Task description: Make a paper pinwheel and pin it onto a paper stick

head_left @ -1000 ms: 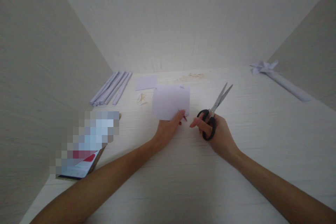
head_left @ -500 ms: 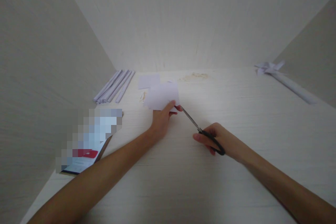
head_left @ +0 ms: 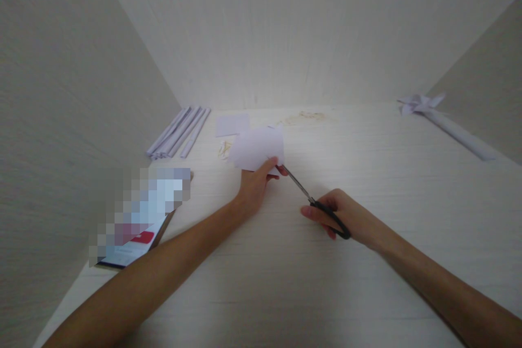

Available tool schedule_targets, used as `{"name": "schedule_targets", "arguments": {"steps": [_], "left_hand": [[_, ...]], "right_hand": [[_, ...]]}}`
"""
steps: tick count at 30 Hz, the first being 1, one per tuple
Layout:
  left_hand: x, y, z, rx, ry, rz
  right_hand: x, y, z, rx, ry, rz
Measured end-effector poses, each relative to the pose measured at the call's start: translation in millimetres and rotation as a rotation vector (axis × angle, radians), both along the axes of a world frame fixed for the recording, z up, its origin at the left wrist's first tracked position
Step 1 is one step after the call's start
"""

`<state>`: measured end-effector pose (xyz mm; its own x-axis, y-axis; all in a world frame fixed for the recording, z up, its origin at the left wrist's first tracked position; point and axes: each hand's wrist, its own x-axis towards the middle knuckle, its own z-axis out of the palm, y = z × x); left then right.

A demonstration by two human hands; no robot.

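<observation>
My left hand (head_left: 258,185) pinches a small white sheet of paper (head_left: 258,148) by its lower right corner, thumb on top and fingers beneath. In my right hand (head_left: 336,212) is a pair of scissors (head_left: 329,216) with black handles, its narrow metal blades pointing up and left. The blade tips reach the paper's corner beside my left fingertips; whether they are cutting into it cannot be made out. Behind the held sheet, another piece of white paper (head_left: 232,125) lies flat on the table.
Several rolled paper tubes (head_left: 179,133) lie at the back left. A phone or tablet (head_left: 138,253), partly blurred, is by my left forearm. Thin yellowish bits (head_left: 224,149) and a similar scatter (head_left: 308,117) lie farther back. At right rests a paper tube with a flared end (head_left: 457,133).
My left hand and the paper have shifted slightly right, toward the scissors. The blades look a little closer to the paper; my right hand has hardly moved.
</observation>
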<state>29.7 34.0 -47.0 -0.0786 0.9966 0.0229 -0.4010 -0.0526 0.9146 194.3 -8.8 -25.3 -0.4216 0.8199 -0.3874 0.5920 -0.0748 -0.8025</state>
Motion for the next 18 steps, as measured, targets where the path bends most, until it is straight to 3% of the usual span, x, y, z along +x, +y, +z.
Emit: {"name": "schedule_targets", "arguments": {"steps": [18], "left_hand": [[0.6,-0.4,1.1,-0.025,0.035,0.022]], "right_hand": [[-0.3,0.3,-1.6,0.013,-0.028,-0.014]]}}
